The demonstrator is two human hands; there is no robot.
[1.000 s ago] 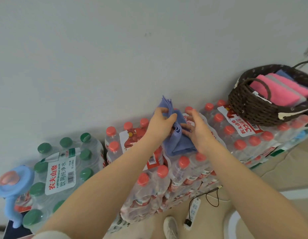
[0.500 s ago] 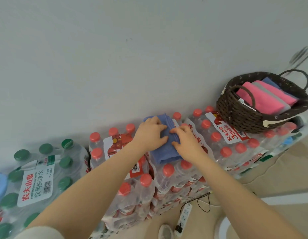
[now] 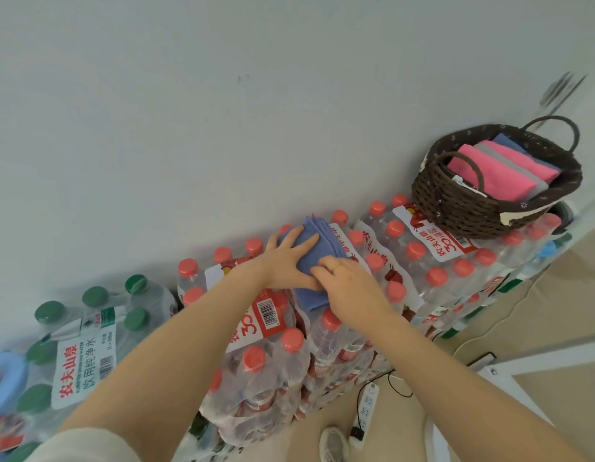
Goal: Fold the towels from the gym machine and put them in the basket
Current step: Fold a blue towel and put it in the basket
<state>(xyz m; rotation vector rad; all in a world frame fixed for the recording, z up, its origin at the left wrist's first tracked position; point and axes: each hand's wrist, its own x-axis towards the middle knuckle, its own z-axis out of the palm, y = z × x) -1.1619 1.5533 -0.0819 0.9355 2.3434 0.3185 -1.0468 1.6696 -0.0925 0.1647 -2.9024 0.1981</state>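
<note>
Folded blue towel lies on red-capped bottle packs, left hand flat on it, right hand pressing its near end, fingers straight.

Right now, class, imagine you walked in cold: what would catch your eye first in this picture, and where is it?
Centre frame, the left hand and right hand press flat on a folded blue towel lying atop red-capped water bottle packs. At right, a dark woven basket on those packs holds folded pink towels.
</note>
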